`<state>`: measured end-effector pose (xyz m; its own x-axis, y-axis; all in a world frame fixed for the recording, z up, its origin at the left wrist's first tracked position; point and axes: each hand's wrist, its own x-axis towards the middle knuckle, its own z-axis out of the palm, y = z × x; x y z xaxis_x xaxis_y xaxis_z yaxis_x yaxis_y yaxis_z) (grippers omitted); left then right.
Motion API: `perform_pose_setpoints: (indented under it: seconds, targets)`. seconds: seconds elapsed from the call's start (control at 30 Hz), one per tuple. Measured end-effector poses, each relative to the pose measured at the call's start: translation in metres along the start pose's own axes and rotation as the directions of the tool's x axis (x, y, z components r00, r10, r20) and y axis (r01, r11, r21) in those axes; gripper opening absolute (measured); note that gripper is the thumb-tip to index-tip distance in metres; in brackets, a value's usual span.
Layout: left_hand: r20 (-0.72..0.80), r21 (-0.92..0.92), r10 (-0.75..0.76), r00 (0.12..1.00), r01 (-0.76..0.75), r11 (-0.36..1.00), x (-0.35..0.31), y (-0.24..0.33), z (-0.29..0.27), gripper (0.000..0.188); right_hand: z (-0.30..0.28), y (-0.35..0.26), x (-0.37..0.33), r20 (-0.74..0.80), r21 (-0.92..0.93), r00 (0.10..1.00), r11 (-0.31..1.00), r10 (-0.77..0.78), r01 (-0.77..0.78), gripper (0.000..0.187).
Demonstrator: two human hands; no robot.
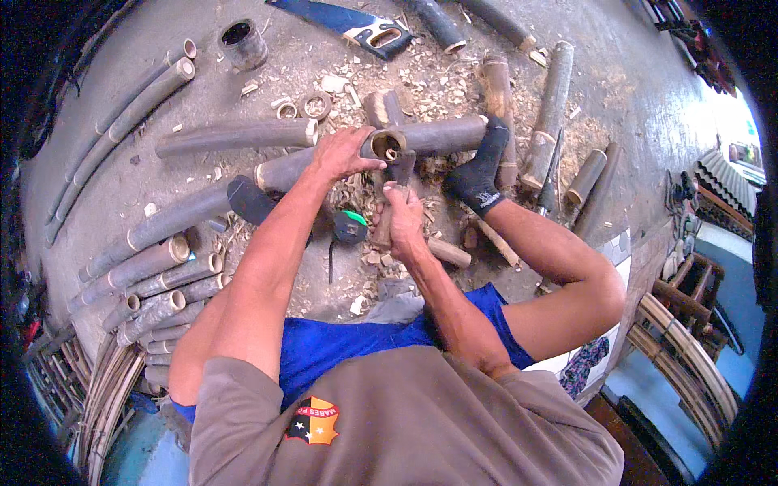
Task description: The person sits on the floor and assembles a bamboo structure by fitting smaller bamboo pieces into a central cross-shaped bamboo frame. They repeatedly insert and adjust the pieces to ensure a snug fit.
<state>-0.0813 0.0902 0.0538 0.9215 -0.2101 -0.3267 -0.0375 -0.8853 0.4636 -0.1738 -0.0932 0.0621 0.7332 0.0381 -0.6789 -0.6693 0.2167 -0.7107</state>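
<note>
My left hand (344, 152) is closed over a bamboo tube (387, 142), its fingers along the top and its thumb by the open rim. A small pale piece shows inside that opening. Just below the rim, my right hand (404, 219) wraps around the wooden handle of a tool. The tool's dark, blade-like head (399, 168) is right beside the opening; its exact shape is hard to make out. Another bamboo length (446, 136) lies behind the tube, and my right foot in a black sock (484, 170) rests against its end.
A black and green tape measure (350, 228) lies between my legs. Wood chips cover the floor around the work. A hand saw (369, 28) and a round pot (243, 44) lie farther off. Several bamboo poles (154, 267) are stacked at left; more tubes (555, 105) lie at right.
</note>
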Motion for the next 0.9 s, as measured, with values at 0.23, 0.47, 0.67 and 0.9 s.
perform_pose_setpoints:
  seconds: [0.23, 0.47, 0.67, 0.9]
  targets:
    - [-0.068, -0.089, -0.213, 0.975, 0.207, 0.974, 0.008, 0.027, -0.003, 0.098, -0.021, 0.004, 0.019, 0.048, -0.098, 0.999, 0.995, -0.016, 0.020, 0.022]
    - [-0.150, -0.025, -0.341, 0.928, 0.341, 0.940, 0.018, 0.040, 0.003, 0.098, -0.040, -0.089, 0.017, 0.181, -0.326, 0.961, 0.935, 0.209, -0.142, 0.025]
    - [-0.215, -0.067, -0.385, 0.897, 0.380, 0.923, 0.023, 0.046, 0.005, 0.090, -0.061, -0.120, 0.052, 0.325, -0.644, 0.930, 0.760, 0.170, 0.086, 0.035]
    - [-0.315, -0.091, -0.382, 0.869, 0.373, 0.923, 0.023, 0.045, 0.010, 0.080, -0.062, -0.153, 0.085, 0.397, -0.785, 0.875, 0.596, 0.276, 0.168, 0.036]
